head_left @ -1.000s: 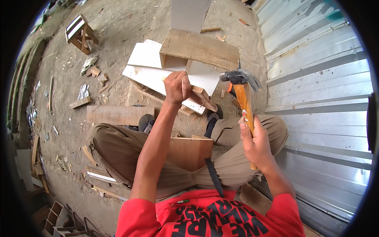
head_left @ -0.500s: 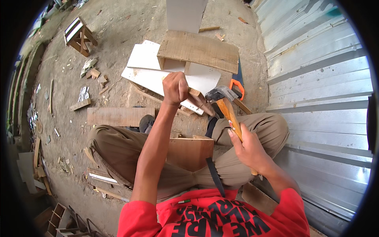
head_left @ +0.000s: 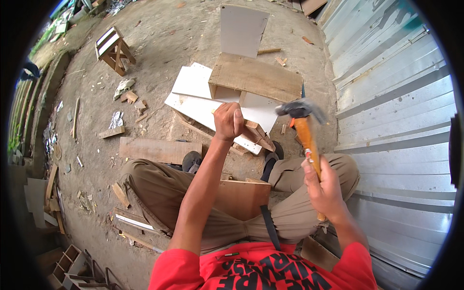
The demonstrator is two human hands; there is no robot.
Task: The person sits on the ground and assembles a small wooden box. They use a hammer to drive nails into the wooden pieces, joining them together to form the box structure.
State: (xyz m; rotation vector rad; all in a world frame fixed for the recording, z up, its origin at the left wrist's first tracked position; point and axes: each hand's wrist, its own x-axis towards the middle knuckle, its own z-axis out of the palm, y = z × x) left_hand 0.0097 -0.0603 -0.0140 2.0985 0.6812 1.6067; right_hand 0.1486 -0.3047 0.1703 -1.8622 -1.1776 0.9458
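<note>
My right hand [head_left: 323, 183] is wrapped round the wooden handle of a claw hammer [head_left: 305, 133], its dark metal head raised and slightly blurred. To the left and a little farther off, my left hand [head_left: 227, 122] is closed on a wooden board [head_left: 258, 134], whose end sticks out to the right of my fist. The hammer head is apart from the board, up and to its right. My fist hides the board's left part. Between my legs stands a brown wooden panel or box [head_left: 244, 199], with a dark strap [head_left: 269, 224] beside it.
Beyond my hands, a wooden box frame [head_left: 256, 75] rests on white panels [head_left: 193, 81], with another pale panel [head_left: 244, 30] behind. A plywood piece [head_left: 159, 150] lies by my left knee. A small stool [head_left: 114, 50] stands far left. Corrugated metal sheeting [head_left: 394, 130] borders the right.
The hammer has swung up and to the right, away from the board. My left hand keeps its hold on the board. The whole view has shifted slightly.
</note>
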